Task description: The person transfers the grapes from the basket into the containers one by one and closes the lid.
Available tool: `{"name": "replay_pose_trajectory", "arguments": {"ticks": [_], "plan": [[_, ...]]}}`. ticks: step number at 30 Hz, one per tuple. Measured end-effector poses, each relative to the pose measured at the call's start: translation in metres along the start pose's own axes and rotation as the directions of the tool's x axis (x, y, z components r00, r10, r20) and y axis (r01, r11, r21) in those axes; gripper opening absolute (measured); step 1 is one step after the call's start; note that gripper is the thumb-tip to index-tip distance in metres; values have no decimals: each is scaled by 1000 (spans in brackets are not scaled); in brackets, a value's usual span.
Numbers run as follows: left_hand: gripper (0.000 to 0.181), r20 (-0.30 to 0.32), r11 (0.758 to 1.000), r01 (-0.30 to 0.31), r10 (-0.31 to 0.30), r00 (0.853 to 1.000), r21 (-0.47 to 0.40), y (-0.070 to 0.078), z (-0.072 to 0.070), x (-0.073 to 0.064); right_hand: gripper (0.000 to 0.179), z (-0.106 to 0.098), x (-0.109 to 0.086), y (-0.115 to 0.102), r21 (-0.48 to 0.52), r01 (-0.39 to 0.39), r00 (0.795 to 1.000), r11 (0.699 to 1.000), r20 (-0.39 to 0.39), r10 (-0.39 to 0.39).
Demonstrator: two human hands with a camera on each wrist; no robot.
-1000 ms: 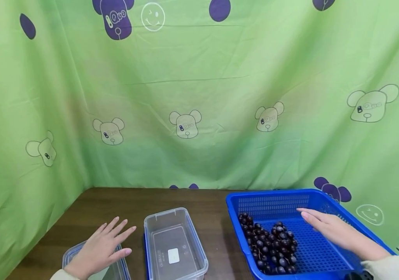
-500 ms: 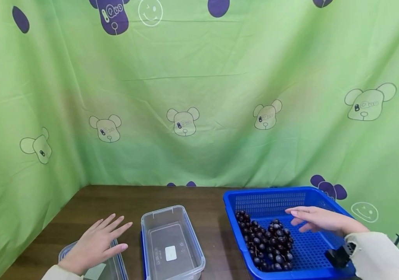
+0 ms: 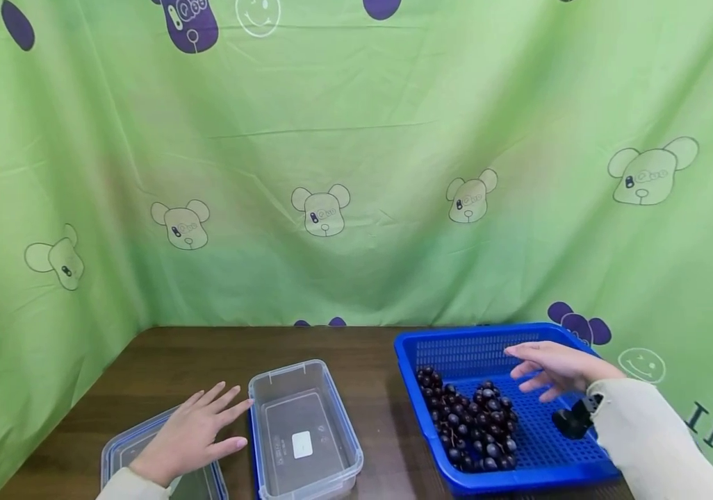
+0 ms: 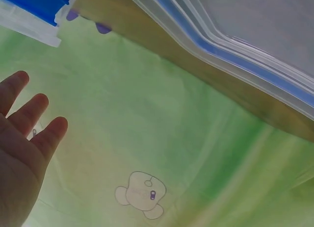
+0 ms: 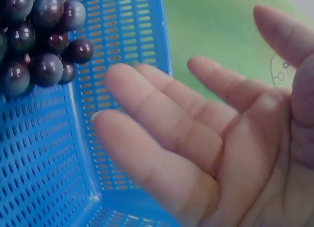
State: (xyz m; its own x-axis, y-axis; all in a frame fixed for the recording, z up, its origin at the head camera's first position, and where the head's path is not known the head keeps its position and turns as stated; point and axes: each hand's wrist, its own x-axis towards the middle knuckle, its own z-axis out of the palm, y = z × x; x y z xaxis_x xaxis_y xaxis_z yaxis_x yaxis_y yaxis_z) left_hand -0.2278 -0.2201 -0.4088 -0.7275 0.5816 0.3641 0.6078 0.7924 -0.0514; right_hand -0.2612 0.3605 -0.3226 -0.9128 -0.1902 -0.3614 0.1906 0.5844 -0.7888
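Observation:
Dark purple grapes (image 3: 472, 423) lie in bunches along the left side of a blue plastic basket (image 3: 419, 410). Over the basket's right part hovers my right hand (image 3: 553, 368), fingers loosely bent with nothing in them; the right wrist view shows its palm side beside the grapes (image 5: 46, 70). My left hand (image 3: 197, 430) is spread flat above a clear lidded container (image 3: 121, 444) at the front left, holding nothing. Between the hands stands an uncovered clear plastic container (image 3: 303, 417) with a white label inside, close to the left fingertips in the head view.
A blue edge (image 3: 255, 458) shows along the left side of the uncovered container. All of it stands on a dark brown wooden table (image 3: 369, 368). A green printed curtain (image 3: 388, 264) closes off the back and both sides. A black wrist device (image 3: 575, 417) sits under the right sleeve.
My right hand has moved left and up over the basket, its fingers now more bent. The left hand has shifted slightly toward the uncovered container. The whole scene sits a little higher and further left.

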Motion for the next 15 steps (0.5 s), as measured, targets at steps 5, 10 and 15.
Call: {"name": "replay_pose_trajectory", "arguments": {"ticks": [5,10,15], "plan": [[59,-26,999,-47,47,999,2,1,2,0,75,5,9,0,20,-30,999,999,-36,31],[58,-40,997,-76,75,996,-26,5,4,1,69,9,13,1,54,-62,995,997,-69,66],[56,26,996,-23,25,999,-81,7,5,3,70,13,14,4,53,-80,993,995,-78,84]]}}
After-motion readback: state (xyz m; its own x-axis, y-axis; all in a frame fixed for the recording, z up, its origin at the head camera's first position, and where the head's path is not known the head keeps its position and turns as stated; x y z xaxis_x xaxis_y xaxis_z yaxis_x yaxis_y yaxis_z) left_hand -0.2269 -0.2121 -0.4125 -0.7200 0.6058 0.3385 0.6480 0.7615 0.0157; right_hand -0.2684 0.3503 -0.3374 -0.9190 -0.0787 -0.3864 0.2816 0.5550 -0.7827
